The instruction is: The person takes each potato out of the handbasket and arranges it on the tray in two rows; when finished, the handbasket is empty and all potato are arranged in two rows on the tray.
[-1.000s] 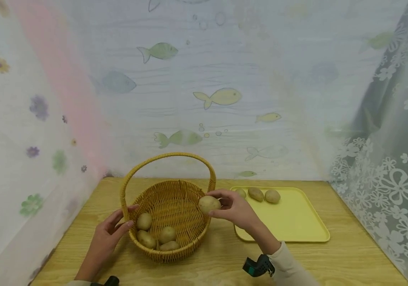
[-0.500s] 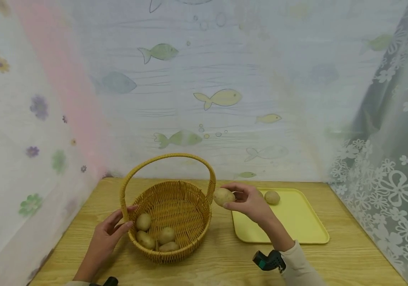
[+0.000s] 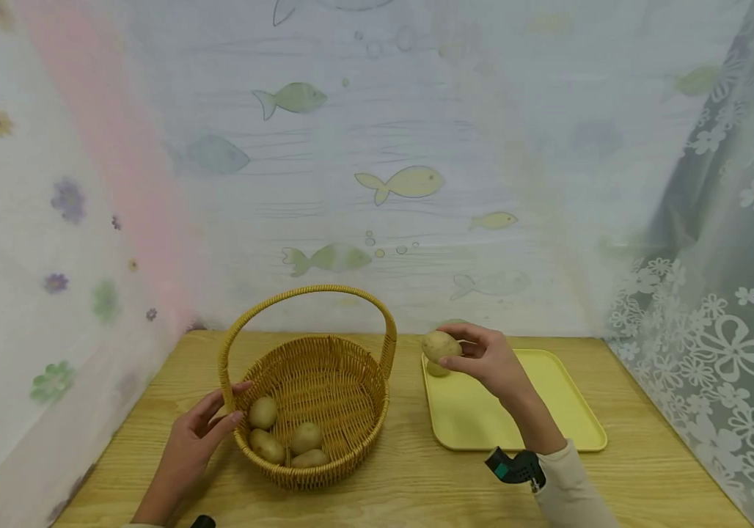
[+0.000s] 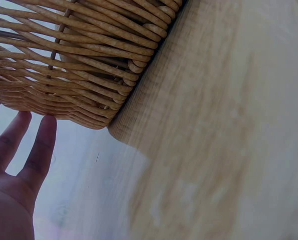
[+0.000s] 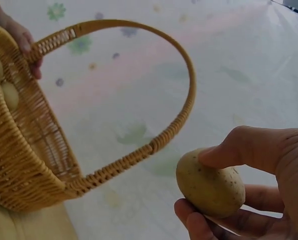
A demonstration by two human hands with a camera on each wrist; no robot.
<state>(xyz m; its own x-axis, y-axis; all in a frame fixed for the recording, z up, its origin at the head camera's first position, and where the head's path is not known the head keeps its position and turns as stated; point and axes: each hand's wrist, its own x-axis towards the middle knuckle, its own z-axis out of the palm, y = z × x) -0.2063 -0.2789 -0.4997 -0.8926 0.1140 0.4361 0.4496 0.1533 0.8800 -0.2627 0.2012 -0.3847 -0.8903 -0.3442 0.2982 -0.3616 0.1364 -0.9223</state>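
Observation:
A wicker basket (image 3: 350,469) with a tall arched handle stands on the table, several potatoes (image 3: 266,446) lying at its near left side. My left hand (image 3: 194,440) grips its left rim at the foot of the handle; in the left wrist view, fingertips (image 4: 47,125) touch the woven wall. Between thumb and fingers my right hand (image 3: 492,363) pinches a pale speckled potato (image 3: 441,346), above the back left corner of the yellow tray (image 3: 515,425). Just below it another potato (image 3: 438,369) shows on the tray. My right hand and forearm hide part of the tray.
The wooden table (image 3: 410,484) runs between the basket and the tray. Behind it hangs a pale curtain (image 3: 324,183) printed with fish, and patterned sheets close off both sides. The handle (image 5: 189,90) arches high over the basket.
My right hand has carried the potato from the basket's right rim rightward and back to above the tray's back left corner. My left hand has stayed at the basket's left rim.

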